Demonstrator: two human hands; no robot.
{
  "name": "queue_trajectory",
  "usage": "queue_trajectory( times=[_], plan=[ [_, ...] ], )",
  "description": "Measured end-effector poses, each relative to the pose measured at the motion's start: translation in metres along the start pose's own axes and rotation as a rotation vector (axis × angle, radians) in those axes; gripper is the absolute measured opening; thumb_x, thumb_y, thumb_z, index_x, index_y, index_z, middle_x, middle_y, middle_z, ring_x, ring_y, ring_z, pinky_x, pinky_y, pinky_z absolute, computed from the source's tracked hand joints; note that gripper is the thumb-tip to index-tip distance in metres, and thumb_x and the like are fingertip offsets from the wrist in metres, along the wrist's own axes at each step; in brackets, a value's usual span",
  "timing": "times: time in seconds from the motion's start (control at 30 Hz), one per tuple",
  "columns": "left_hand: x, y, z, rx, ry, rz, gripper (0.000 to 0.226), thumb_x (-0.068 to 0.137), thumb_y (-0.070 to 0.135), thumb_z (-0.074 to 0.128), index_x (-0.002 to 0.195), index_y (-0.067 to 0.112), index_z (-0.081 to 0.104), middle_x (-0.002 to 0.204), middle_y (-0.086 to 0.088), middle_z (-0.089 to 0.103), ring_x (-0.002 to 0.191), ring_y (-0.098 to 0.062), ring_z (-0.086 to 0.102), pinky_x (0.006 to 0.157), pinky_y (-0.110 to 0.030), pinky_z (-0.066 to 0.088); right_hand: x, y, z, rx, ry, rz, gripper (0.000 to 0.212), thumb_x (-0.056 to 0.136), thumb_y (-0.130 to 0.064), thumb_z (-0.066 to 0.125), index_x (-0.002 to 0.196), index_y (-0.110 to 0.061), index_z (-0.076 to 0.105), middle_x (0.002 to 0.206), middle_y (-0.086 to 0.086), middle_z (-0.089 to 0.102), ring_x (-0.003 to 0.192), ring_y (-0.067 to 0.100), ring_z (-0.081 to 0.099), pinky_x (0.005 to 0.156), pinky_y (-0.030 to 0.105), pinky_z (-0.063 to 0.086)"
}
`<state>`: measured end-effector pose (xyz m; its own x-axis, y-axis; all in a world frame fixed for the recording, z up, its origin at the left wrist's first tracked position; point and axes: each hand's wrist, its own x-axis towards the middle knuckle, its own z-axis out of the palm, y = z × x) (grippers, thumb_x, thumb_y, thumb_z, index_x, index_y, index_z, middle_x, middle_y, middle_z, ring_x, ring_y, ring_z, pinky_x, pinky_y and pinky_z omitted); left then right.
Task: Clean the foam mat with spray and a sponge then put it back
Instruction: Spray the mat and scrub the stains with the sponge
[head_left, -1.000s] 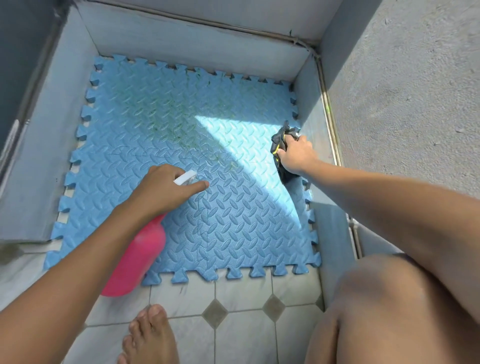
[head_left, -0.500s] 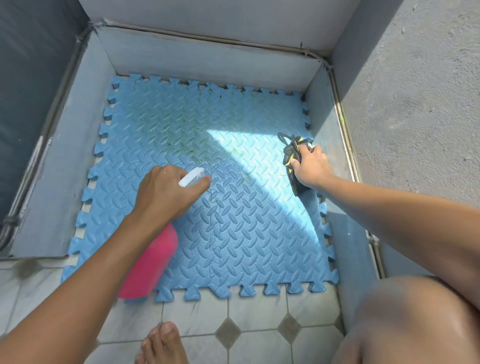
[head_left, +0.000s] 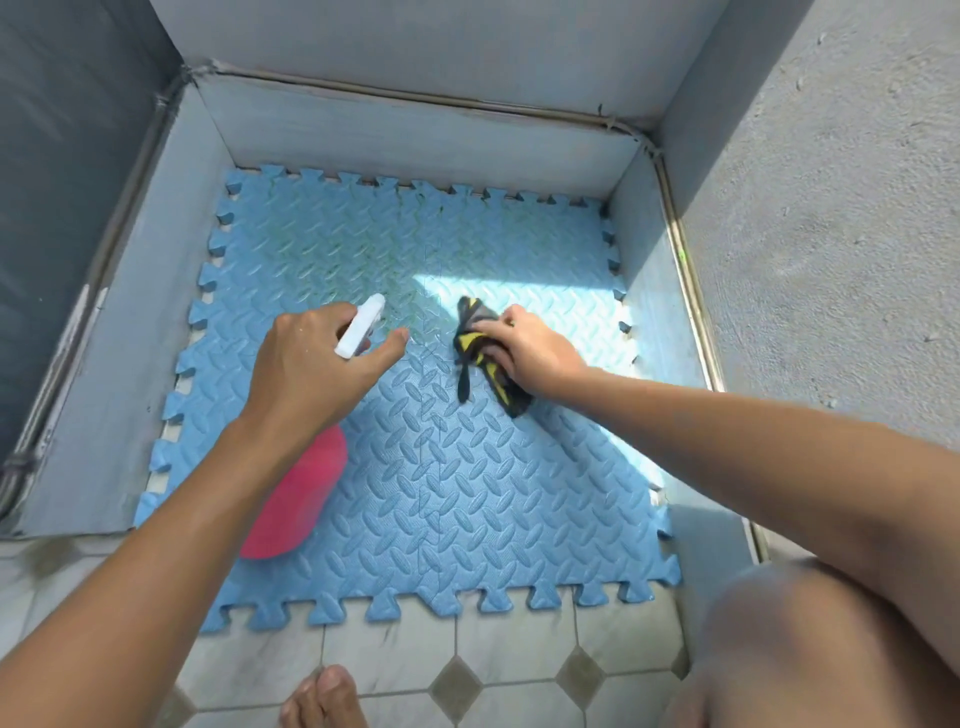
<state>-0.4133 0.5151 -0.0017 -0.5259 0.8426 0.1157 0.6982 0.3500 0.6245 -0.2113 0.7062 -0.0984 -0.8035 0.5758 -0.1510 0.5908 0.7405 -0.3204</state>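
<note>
A blue foam mat (head_left: 447, 499) with interlocking edges lies flat in a grey walled recess; faint green smears mark its far half. My left hand (head_left: 311, 369) grips a pink spray bottle (head_left: 298, 499) by its white nozzle head (head_left: 362, 325), held over the mat's left side and pointing away from me. My right hand (head_left: 527, 353) presses a black and yellow cloth-like sponge (head_left: 480, 358) onto the middle of the mat, right of the nozzle.
Low grey walls (head_left: 415, 130) enclose the mat on the left, far and right sides. Pale floor tiles (head_left: 519, 660) with dark diamond insets run along the near edge. My bare foot (head_left: 324, 699) and knee (head_left: 810, 649) are at the bottom.
My right hand slid the sponge from the mat's right edge leftward to its middle. My left hand rose a little with the bottle and the nozzle shows more.
</note>
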Motion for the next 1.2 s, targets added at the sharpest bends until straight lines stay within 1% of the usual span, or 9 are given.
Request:
queue_trajectory(
  times=[0.1,0.2,0.33,0.53,0.63,0.77,1.0,1.13,1.2],
  plan=[
    [0.001,-0.005,0.002,-0.031,-0.008,0.013,0.052,0.084,0.053,0.072,0.059,0.013,0.050,0.049,0.002,0.046,0.051,-0.021,0.049,0.054,-0.034,0.036,0.004,0.083,-0.026,-0.024,0.148,0.501,0.033,0.102,-0.032,0.047,0.133,-0.028,0.057,0.118,0.013,0.047,0.107,0.041,0.058,0.095,0.044,0.048],
    [0.007,-0.004,0.007,-0.029,-0.037,-0.003,0.054,0.085,0.054,0.069,0.056,0.012,0.049,0.048,0.001,0.044,0.051,-0.024,0.049,0.054,-0.035,0.034,-0.002,0.108,-0.028,-0.036,0.153,0.701,0.032,0.104,-0.029,0.043,0.129,-0.012,0.055,0.128,0.018,0.042,0.107,0.045,0.056,0.099,0.047,0.044],
    [0.034,0.005,0.021,0.090,-0.093,-0.040,0.063,0.085,0.059,0.056,0.051,0.006,0.048,0.046,-0.010,0.041,0.059,-0.039,0.050,0.056,-0.035,0.030,0.006,0.105,-0.025,0.005,0.163,0.697,0.035,0.104,-0.028,0.044,0.132,-0.010,0.053,0.129,0.019,0.043,0.112,0.043,0.055,0.101,0.046,0.043],
    [0.074,0.018,0.039,-0.016,-0.302,0.009,0.060,0.082,0.058,0.070,0.054,0.009,0.049,0.048,-0.004,0.043,0.054,-0.026,0.048,0.050,-0.032,0.031,0.005,0.106,-0.033,-0.007,0.078,0.690,0.033,0.105,-0.032,0.047,0.130,-0.010,0.048,0.126,0.020,0.043,0.107,0.043,0.054,0.097,0.044,0.042],
    [0.083,0.025,0.039,0.028,-0.266,0.003,0.063,0.083,0.059,0.063,0.048,0.009,0.044,0.044,-0.003,0.037,0.051,-0.028,0.043,0.047,-0.030,0.026,0.006,0.105,-0.035,0.039,0.074,0.690,0.035,0.104,-0.032,0.048,0.132,-0.012,0.050,0.126,0.018,0.043,0.108,0.041,0.055,0.097,0.042,0.043],
    [0.092,0.032,0.036,0.027,-0.182,0.045,0.063,0.088,0.052,0.068,0.049,0.014,0.037,0.043,0.002,0.030,0.045,-0.021,0.035,0.048,-0.031,0.023,0.005,0.106,-0.033,0.117,0.098,0.722,0.039,0.103,-0.030,0.052,0.137,-0.013,0.056,0.130,0.015,0.044,0.118,0.036,0.053,0.104,0.040,0.041],
    [0.113,0.021,0.034,0.006,-0.188,-0.033,0.063,0.087,0.054,0.067,0.050,0.014,0.036,0.044,0.003,0.034,0.045,-0.022,0.039,0.048,-0.030,0.028,0.007,0.103,-0.033,0.089,0.090,0.719,0.034,0.103,-0.028,0.052,0.134,-0.016,0.058,0.126,0.011,0.045,0.116,0.031,0.054,0.102,0.041,0.043],
    [0.129,0.010,0.046,-0.077,-0.297,-0.029,0.060,0.083,0.056,0.072,0.056,0.009,0.045,0.049,0.001,0.039,0.048,-0.019,0.039,0.051,-0.031,0.031,0.007,0.107,-0.030,0.070,0.092,0.706,0.032,0.103,-0.028,0.052,0.132,-0.015,0.058,0.123,0.010,0.045,0.111,0.031,0.055,0.099,0.042,0.046],
    [0.130,0.011,0.055,-0.058,-0.345,-0.001,0.065,0.081,0.060,0.068,0.051,0.008,0.044,0.046,0.000,0.036,0.045,-0.019,0.039,0.049,-0.031,0.029,0.006,0.108,-0.028,0.059,0.098,0.687,0.028,0.103,-0.028,0.052,0.126,-0.015,0.059,0.119,0.009,0.044,0.107,0.030,0.055,0.096,0.042,0.047]
  ],
)
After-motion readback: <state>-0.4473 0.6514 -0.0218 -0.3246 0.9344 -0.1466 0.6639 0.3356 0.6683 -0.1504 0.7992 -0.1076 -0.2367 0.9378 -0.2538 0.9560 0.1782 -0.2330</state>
